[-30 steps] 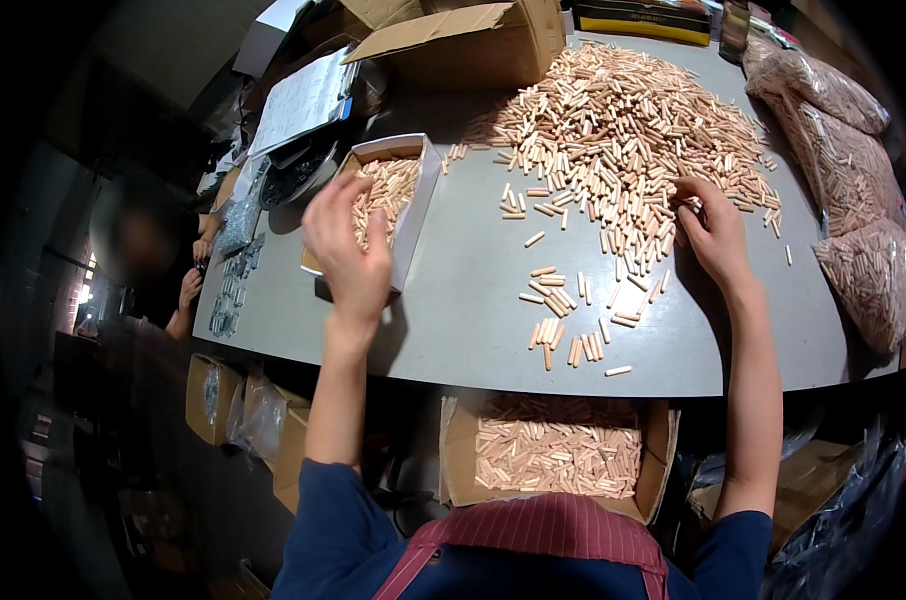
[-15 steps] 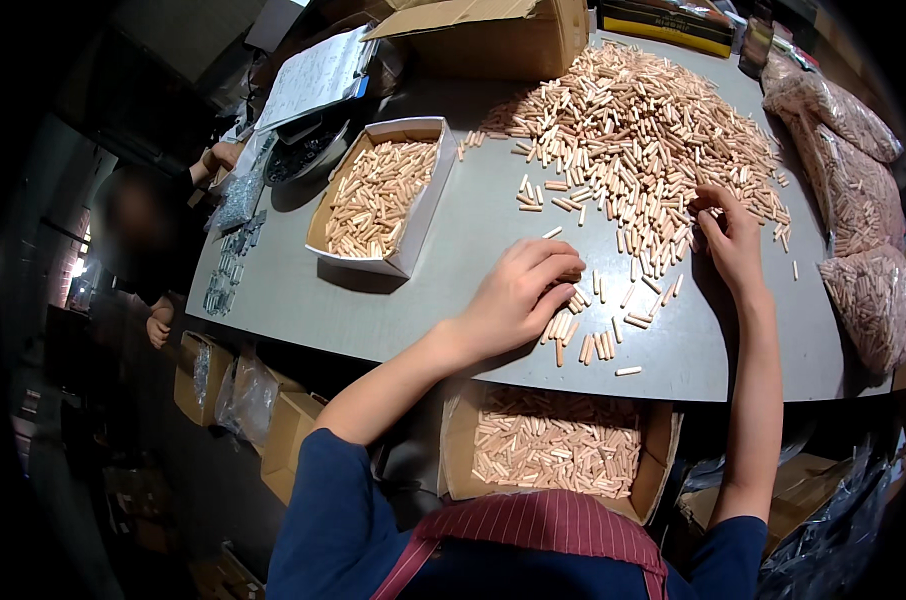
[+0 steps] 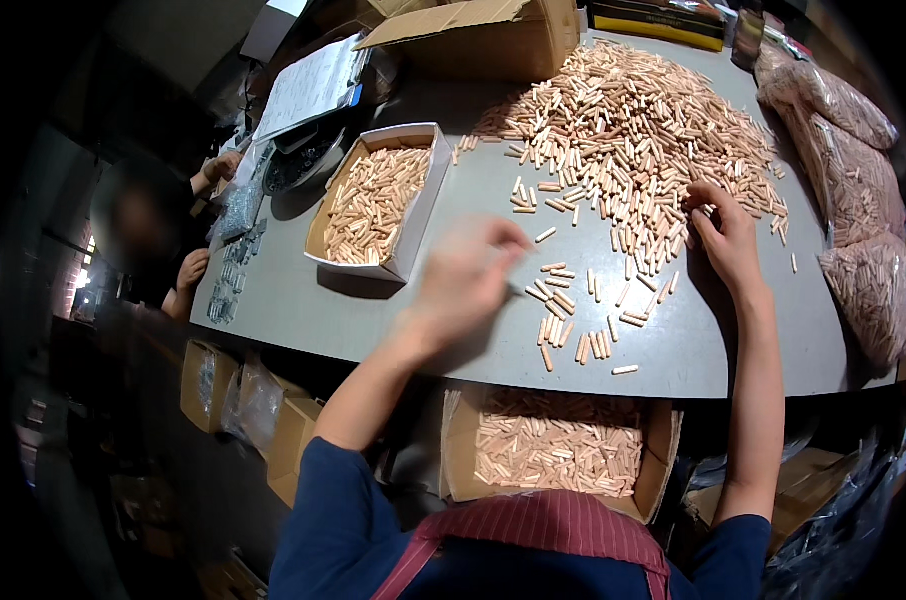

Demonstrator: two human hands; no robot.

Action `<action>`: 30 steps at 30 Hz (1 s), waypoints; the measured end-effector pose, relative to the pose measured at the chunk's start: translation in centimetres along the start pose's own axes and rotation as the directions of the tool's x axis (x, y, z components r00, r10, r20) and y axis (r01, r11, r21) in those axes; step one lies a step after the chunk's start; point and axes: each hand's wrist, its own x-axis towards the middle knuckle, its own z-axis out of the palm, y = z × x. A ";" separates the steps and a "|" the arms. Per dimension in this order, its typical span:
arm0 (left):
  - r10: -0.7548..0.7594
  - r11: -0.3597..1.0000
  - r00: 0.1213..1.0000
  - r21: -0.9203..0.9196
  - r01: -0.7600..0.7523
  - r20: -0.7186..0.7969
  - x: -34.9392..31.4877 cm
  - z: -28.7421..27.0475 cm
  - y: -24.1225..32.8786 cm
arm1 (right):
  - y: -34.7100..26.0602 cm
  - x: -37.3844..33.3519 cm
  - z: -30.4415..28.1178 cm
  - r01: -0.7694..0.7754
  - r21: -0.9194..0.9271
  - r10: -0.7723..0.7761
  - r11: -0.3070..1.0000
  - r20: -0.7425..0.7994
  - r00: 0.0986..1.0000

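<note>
Short pale wooden dowel pins lie in a large heap (image 3: 653, 130) on the grey table. My right hand (image 3: 728, 235) is at the heap's right edge, its fingers bent in toward the thumb; whatever they hold is hidden. My left hand (image 3: 468, 280) is over the table between a small white box (image 3: 421, 205) of dowel pins and a loose scatter of pins (image 3: 595, 345). Motion smears its fingers, so their grip does not show. Below the table's front edge, a cardboard box (image 3: 461, 450) holds more dowel pins.
Clear bags of dowel pins (image 3: 838, 150) line the right edge. A cardboard box (image 3: 523, 45) stands at the back, beside a clipboard with paper (image 3: 313, 90) and a dark bowl (image 3: 308, 165). At the left, another person's hand (image 3: 193, 268) is near small clear packets (image 3: 228, 280).
My left hand has lifted off the loose dowel pins and swung left toward the white box. My right hand stays nearly in place. The other person's lower hand has risen to the table edge.
</note>
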 end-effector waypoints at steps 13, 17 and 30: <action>0.036 0.997 0.979 -0.078 -0.021 0.198 -1.4 1.8 -1.3 | 1.1 0.3 0.2 0.004 0.028 -0.002 1.000 -0.065 0.998; 0.104 0.993 0.936 -0.084 -0.080 0.337 -1.7 4.3 -1.5 | -0.4 0.1 -0.1 -0.125 0.127 0.127 0.984 -0.010 0.992; -0.123 0.598 0.890 -0.683 0.420 0.440 -5.4 1.8 -0.3 | -0.4 0.1 -0.2 -0.077 0.039 0.078 0.996 -0.008 0.997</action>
